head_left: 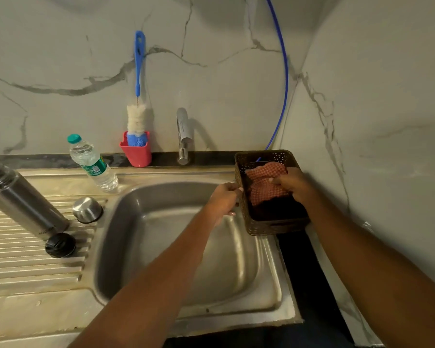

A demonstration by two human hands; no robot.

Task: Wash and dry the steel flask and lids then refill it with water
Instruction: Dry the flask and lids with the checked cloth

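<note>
The steel flask (23, 197) lies open-mouthed left of the sink (126, 222), with the steel lid (87, 209) and black lid (60, 244) beside it, so washing looks finished. Drying seems about to start and refilling is still to do. At the sink's right edge, the right hand (293, 183) grips the checked cloth (261, 182) inside the basket (269, 226), while the left hand (222, 200) curls on the basket's rim. I count one flask, two lids, one cloth, one basket, and one water bottle (93, 163) behind the sink.
</note>
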